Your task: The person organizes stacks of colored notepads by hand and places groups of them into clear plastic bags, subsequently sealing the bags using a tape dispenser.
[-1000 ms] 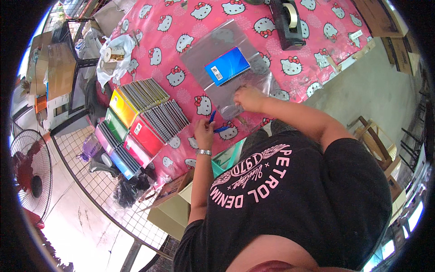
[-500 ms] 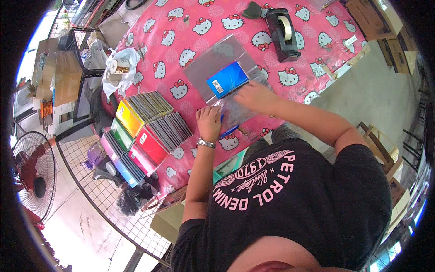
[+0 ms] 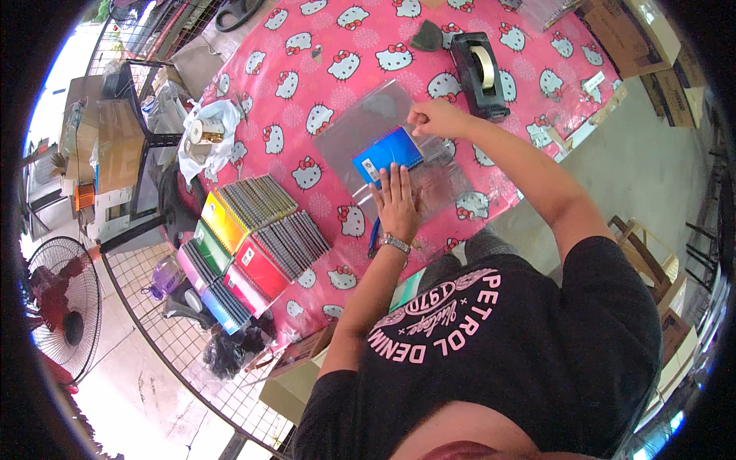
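Note:
A blue spiral notebook lies tilted on a clear plastic sheet on the table. My left hand rests flat with fingers spread over the notebook's near edge and the plastic. Beyond the notebook's far right corner is my right hand, its fingers curled together above the sheet's edge. Whatever they pinch is too small to make out. Partly hidden by my left wrist, a slim blue object lies on the table.
Stacked spiral notebooks in several colours stand at the left. A black tape dispenser sits at the far right of the pink patterned tablecloth. A white plastic bag holds a roll at far left. A fan stands beyond the stacks.
My left hand has moved right and spread over the notebook's near edge. My right hand has moved away from the notebook's right side to beyond its far corner. The view has shifted slightly.

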Motion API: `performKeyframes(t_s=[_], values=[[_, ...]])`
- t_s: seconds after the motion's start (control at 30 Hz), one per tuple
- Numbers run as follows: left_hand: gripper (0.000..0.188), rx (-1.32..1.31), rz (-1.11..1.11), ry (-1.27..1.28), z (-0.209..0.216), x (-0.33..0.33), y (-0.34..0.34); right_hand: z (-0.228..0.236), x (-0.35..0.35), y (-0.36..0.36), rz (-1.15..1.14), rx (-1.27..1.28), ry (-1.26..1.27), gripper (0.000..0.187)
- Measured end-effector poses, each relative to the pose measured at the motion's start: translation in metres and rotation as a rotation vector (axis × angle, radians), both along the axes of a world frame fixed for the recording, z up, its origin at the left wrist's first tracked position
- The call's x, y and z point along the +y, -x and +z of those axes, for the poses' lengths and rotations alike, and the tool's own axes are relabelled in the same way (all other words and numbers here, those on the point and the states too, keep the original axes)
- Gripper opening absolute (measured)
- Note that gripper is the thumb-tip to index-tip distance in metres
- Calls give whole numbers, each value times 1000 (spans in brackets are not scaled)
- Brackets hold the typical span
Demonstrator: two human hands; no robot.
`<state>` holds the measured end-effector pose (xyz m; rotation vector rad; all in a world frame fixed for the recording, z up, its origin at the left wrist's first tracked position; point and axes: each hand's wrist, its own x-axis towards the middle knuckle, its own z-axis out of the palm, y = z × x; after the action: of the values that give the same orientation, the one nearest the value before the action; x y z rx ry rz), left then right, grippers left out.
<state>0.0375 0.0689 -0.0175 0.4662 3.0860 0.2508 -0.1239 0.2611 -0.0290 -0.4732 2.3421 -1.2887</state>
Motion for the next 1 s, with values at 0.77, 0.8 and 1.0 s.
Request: performKeyframes(t_s=[0.77,0.8,1.0], values=[[46,81,55,-174,-16,-20,24,21,-77,53,395,657,-429,16],[42,117,63,-213,-14,-22,31,27,-74,39,343,786,-421,16],[47,310,-16,-150,13,-28,90,32,-56,-61,93,1001,-512,18]])
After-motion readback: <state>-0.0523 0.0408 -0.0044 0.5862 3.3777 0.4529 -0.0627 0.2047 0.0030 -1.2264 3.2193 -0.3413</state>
